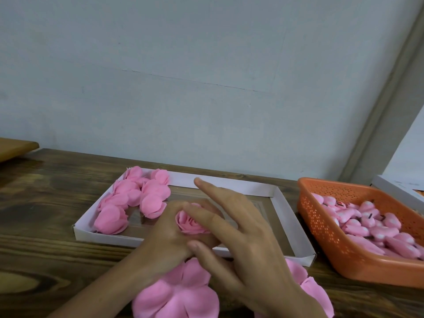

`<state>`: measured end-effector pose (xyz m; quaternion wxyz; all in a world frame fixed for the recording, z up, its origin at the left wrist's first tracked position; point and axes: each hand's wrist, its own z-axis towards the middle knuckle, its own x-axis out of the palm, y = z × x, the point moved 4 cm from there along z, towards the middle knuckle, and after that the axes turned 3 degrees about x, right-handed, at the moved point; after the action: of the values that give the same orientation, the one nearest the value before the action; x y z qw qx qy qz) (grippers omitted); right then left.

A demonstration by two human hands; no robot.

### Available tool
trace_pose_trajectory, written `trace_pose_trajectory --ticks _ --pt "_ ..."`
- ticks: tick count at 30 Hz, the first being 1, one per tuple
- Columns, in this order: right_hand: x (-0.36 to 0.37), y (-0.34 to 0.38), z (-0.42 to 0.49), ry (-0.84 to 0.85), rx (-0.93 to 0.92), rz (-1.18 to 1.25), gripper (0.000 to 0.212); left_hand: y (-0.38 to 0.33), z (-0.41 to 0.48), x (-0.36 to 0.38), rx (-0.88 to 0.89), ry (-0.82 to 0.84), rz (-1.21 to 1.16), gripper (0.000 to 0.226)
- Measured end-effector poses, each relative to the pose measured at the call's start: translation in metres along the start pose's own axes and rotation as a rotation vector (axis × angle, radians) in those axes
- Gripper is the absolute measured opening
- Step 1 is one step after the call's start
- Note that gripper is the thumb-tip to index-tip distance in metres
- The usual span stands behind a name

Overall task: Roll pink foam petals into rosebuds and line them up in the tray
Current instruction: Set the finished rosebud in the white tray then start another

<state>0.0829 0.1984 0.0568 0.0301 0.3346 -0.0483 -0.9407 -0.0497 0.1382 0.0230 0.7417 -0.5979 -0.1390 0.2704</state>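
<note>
One pink rosebud [191, 223] in left grip [164, 235]

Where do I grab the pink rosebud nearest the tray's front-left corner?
Probably from above, with a light grip across the rounded sides of the rolled pink foam rosebud: it lies cornered in the white cardboard tray, whose walls block front and left.
</note>
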Motion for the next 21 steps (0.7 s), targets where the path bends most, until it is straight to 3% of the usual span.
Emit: trace_pose_trajectory --ticks 1,3,12,15,21 --pt "0.000 0.000 0.000 -0.007 0.002 0.008 0.039 0.003 0.001 0.001 -0.031 -0.017 -0.023 0.066" --pt "0.000 0.000 0.000 -0.009 0.009 0.019 0.041 0.006 0.002 -0.001 0.014 -0.052 0.009 0.070" --pt "0.001 0.001 0.000 0.073 0.014 -0.038 0.043 -0.006 -0.001 0.000 0.132 0.077 0.092 0.061" --pt "0.000 0.003 0.000 0.080 -0.001 -0.012 0.040 -0.023 0.000 0.007 0.277 0.226 0.056 0.030" --pt "-0.001 0.004 0.000 0.083 0.002 0.003 0.039 -0.016 0.001 0.004 0.242 0.159 0.046 0.035"
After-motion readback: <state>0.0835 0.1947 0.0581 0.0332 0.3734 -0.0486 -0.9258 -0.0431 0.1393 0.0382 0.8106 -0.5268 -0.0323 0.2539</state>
